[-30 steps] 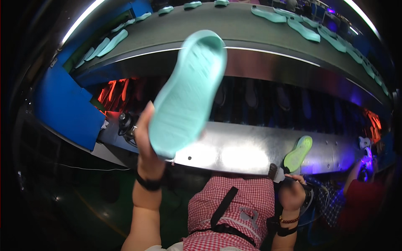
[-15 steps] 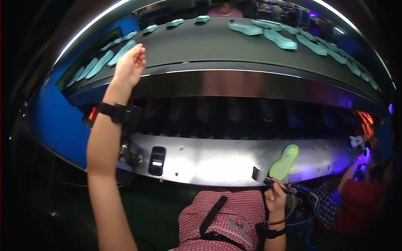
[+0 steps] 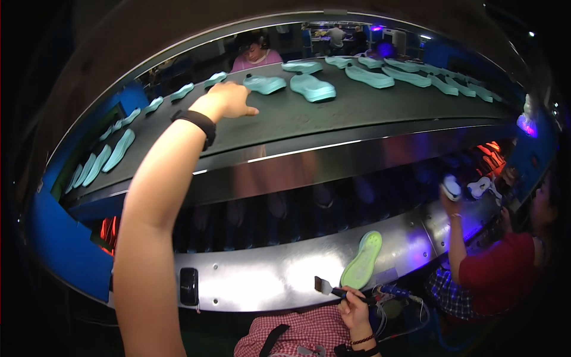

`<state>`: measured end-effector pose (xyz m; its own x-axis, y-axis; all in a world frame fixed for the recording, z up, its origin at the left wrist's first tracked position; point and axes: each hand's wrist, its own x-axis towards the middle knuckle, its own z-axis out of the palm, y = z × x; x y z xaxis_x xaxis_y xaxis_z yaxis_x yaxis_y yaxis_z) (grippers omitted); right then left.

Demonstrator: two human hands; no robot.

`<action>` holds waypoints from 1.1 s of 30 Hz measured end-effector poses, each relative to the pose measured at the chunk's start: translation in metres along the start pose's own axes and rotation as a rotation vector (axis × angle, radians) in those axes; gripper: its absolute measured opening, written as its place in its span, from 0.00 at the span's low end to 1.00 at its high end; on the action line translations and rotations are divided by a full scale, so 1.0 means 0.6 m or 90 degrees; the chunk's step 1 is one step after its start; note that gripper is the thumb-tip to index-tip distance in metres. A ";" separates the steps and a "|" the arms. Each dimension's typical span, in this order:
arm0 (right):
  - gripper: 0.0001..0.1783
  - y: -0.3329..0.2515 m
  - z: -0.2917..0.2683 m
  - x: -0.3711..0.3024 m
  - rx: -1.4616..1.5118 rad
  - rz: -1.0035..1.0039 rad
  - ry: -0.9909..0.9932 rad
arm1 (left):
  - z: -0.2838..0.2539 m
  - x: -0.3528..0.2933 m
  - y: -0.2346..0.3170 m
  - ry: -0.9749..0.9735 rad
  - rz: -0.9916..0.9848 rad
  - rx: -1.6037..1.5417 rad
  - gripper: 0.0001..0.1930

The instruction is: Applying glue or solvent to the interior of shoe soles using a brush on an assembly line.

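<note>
My left hand [image 3: 231, 100] reaches over the dark conveyor belt [image 3: 285, 116], thumb stretched out and fingers bent forward, with nothing seen in it. Just beyond its fingers lies a teal shoe sole [image 3: 264, 84]; whether they touch is not clear. A second teal sole [image 3: 313, 88] rests to the right of that one. Low in the picture, my right hand [image 3: 354, 307] is closed around the dark handle of a flat brush [image 3: 323, 285], bristles pointing left. Beside the brush, a yellow-green shoe sole [image 3: 362, 262] lies on the metal ledge [image 3: 256, 276].
More teal soles [image 3: 407, 77] line the belt's far side and left end. A black phone-like device [image 3: 188, 287] lies on the ledge's left. At right, a co-worker in red [image 3: 496, 276] holds a white shoe part [image 3: 451, 188]. Another person [image 3: 257, 55] is across the belt. Orange heaters glow [image 3: 491, 159].
My left hand has moved right across the belt toward the soles. The view has shifted. My right hand still holds the brush. The co-worker's hand now lifts a white shoe part.
</note>
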<state>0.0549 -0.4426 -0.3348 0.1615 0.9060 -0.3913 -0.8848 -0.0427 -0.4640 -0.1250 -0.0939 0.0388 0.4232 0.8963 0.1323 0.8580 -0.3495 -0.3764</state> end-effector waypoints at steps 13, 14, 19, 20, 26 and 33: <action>0.11 0.021 -0.078 0.047 0.042 0.049 0.033 | 0.050 0.184 0.069 -0.016 -0.068 -0.020 0.58; 0.08 0.024 -0.079 0.049 0.017 0.035 0.020 | 0.047 0.198 0.069 -0.036 -0.076 -0.057 0.62; 0.07 0.029 -0.083 0.046 0.058 0.016 0.019 | 0.048 0.228 0.057 -0.063 -0.063 -0.082 0.68; 0.08 0.027 -0.080 0.045 0.042 0.023 0.049 | 0.051 0.231 0.049 -0.104 -0.081 -0.111 0.69; 0.09 0.017 -0.094 0.042 -0.006 0.053 0.049 | 0.054 0.207 0.040 -0.126 -0.148 -0.194 0.61; 0.10 0.004 -0.087 0.040 0.045 0.082 0.048 | 0.090 0.198 0.068 0.061 0.138 -0.301 0.38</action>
<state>0.0794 -0.4432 -0.3870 0.0748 0.8604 -0.5041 -0.9287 -0.1240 -0.3495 -0.0555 0.0132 -0.0104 0.6115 0.7683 0.1892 0.7757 -0.6292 0.0479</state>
